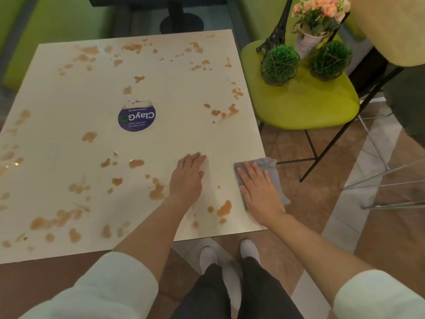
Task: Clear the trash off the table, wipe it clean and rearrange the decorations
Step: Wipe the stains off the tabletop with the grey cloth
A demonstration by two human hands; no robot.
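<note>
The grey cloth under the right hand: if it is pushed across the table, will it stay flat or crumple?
The grey cloth looks soft and floppy: its far corner is already bunched, so it would probably crumple without a flat palm on it. The right hand presses it with straight fingers, which should hold it spread. On the wet brown stains it may drag rather than slide.

Room inventory as I see it through the head camera. Floor point(287, 247): brown mottled tiles crossed by pale grey bands. Far side: lime-green upholstered seating point(57, 21). Between its sections, a black pedestal base point(181, 21) under the edge of a second dark table. Right: lime-green chair point(305, 104) on thin black metal legs. Further right: pale yellow cushioned seat point(388, 26) and a dark grey one below it, with silver wire legs point(391, 178). Lighting: warm, even, indoor.
</note>
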